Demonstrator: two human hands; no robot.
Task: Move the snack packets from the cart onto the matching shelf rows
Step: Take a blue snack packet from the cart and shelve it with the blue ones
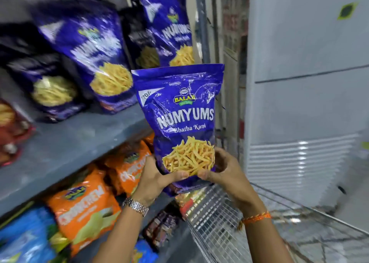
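I hold a purple Numyums packet upright in front of me by its bottom. My left hand grips the lower left corner and my right hand grips the lower right. It hangs just off the front right edge of a grey shelf. On that shelf stand matching purple Numyums packets, several of them leaning back. The wire cart is below my hands at the lower right, with a red and yellow packet showing at its near corner.
The row below holds orange packets and blue packets. Red packets sit at the shelf's far left. A tall white appliance stands on the right behind the cart. A grey shelf upright runs beside the purple row.
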